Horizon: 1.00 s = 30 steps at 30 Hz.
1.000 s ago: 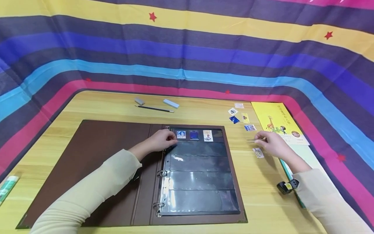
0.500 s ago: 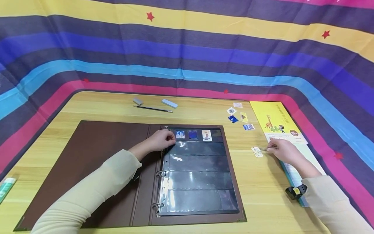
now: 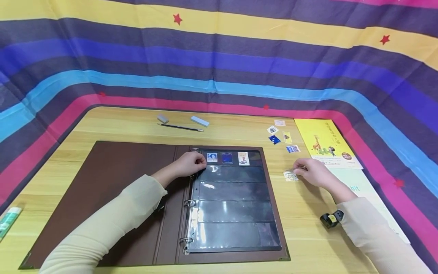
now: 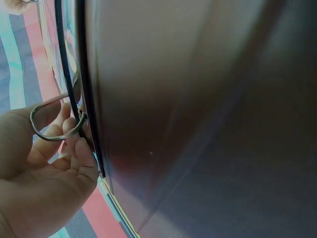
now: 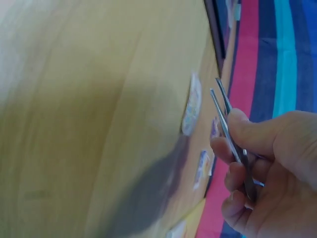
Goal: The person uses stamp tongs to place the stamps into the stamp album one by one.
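A brown ring binder (image 3: 137, 190) lies spread on the table, a black pocket page (image 3: 232, 190) on its right side. Three stamps sit in the top pocket row, among them a dark blue stamp (image 3: 227, 158). My left hand (image 3: 186, 164) pinches the page's inner edge beside the upper metal ring (image 4: 57, 136). To the right of the binder, my right hand (image 3: 313, 173) holds metal tweezers (image 5: 230, 131) between thumb and fingers. Their tips stand apart, close above a pale stamp (image 3: 290, 176) on the wood; nothing shows between them in the right wrist view.
Several loose stamps, including a yellow one (image 3: 287, 137), lie beyond the right hand. A yellow booklet (image 3: 321, 140) rests at the far right. At the back are a pencil (image 3: 181, 127) and a white block (image 3: 200, 121). A green tube (image 3: 9, 220) is far left.
The right hand with the tweezers drew back to the right, then came left again. The pale stamp has shifted left and turned. My left hand has stayed at the page.
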Each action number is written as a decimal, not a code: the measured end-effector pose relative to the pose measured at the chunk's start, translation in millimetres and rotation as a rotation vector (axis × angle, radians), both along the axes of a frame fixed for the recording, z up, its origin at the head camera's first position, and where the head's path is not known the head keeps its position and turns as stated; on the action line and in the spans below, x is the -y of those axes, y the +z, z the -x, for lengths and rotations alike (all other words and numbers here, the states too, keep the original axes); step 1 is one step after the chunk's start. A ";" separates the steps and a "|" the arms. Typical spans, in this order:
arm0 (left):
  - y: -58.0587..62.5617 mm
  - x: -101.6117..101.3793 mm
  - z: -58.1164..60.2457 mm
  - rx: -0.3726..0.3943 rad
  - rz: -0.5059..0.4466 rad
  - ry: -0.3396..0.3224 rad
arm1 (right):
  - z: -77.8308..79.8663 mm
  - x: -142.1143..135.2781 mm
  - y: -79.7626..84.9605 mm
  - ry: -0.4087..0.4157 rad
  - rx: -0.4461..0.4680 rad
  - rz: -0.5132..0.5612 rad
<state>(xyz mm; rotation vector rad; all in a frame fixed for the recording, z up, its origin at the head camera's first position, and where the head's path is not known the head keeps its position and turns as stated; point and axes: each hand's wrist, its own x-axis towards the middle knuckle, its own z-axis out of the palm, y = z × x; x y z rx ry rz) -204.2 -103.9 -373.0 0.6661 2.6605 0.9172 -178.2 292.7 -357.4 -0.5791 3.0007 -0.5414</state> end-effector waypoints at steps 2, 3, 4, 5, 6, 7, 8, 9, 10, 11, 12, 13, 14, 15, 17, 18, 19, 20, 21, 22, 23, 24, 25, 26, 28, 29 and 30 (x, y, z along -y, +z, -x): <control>-0.2 0.0 0.2 0.002 -0.001 0.002 | -2.7 -2.5 2.4 0.028 0.003 0.013; -0.4 0.2 0.2 0.006 -0.001 0.005 | -3.9 -4.9 2.9 0.048 0.009 0.018; -0.4 0.5 0.1 0.009 -0.002 0.008 | -5.0 -7.8 3.4 0.075 0.021 0.018; -0.4 0.9 0.0 0.014 -0.002 0.012 | -6.0 -10.9 3.9 0.104 0.039 0.019; -0.6 1.3 0.2 0.018 -0.005 0.013 | -6.8 -13.9 4.1 0.128 0.059 0.018; -0.8 1.6 0.4 0.021 -0.005 0.015 | -7.3 -16.6 4.2 0.150 0.070 0.012; -0.9 1.8 0.6 0.025 -0.007 0.017 | -7.5 -19.3 4.1 0.161 0.075 0.003; -1.0 1.9 0.9 0.026 -0.010 0.017 | -7.3 -21.8 3.7 0.161 0.072 -0.006; -1.0 1.9 1.2 0.027 -0.011 0.017 | -7.0 -23.6 3.6 0.148 0.061 -0.014; -1.3 1.9 1.6 0.027 -0.011 0.016 | -6.3 -25.0 2.9 0.120 0.044 -0.024; -1.6 1.7 2.0 0.025 -0.011 0.015 | -5.7 -26.1 2.3 0.084 0.025 -0.035; -1.9 1.4 2.4 0.023 -0.009 0.014 | -5.1 -26.9 1.8 0.045 0.008 -0.043; -2.3 1.1 2.9 0.022 -0.009 0.011 | -4.5 -27.4 1.2 0.003 -0.004 -0.046; -2.7 0.7 3.3 0.021 -0.009 0.009 | -4.2 -27.5 0.8 -0.034 -0.012 -0.047; -3.4 0.2 3.9 0.020 -0.009 0.005 | -4.0 -27.0 0.6 -0.091 -0.007 -0.047; -3.6 -0.3 4.2 0.019 -0.010 0.005 | -4.1 -26.4 0.6 -0.108 0.002 -0.046; -3.8 -0.5 4.2 0.019 -0.010 0.005 | -4.2 -25.3 0.7 -0.120 0.011 -0.046; -3.8 -0.6 4.1 0.018 -0.011 0.007 | -4.4 -24.3 0.6 -0.127 0.016 -0.047; -3.7 -0.7 3.9 0.017 -0.010 0.008 | -4.5 -23.2 0.5 -0.132 0.018 -0.048; -3.6 -0.8 3.7 0.018 -0.011 0.007 | -4.7 -22.1 0.3 -0.136 0.020 -0.050; -3.6 -1.0 3.7 0.020 -0.010 0.009 | -4.8 -21.2 0.0 -0.139 0.016 -0.055; -3.6 -1.1 3.7 0.021 -0.010 0.009 | -4.9 -20.3 -0.1 -0.141 0.011 -0.058; -3.5 -1.1 3.7 0.023 -0.011 0.009 | -5.0 -19.5 -0.4 -0.146 0.003 -0.062; -3.4 -1.1 3.7 0.028 -0.013 0.009 | -5.1 -18.9 -0.9 -0.148 -0.008 -0.068; -3.2 -0.4 3.6 0.031 -0.025 0.000 | -5.1 -17.6 -2.1 -0.149 -0.032 -0.075; -3.3 -0.1 3.7 0.031 -0.028 -0.002 | -5.1 -16.8 -2.5 -0.148 -0.047 -0.077; -3.2 0.2 3.8 0.030 -0.032 -0.008 | -5.1 -16.3 -3.2 -0.148 -0.063 -0.077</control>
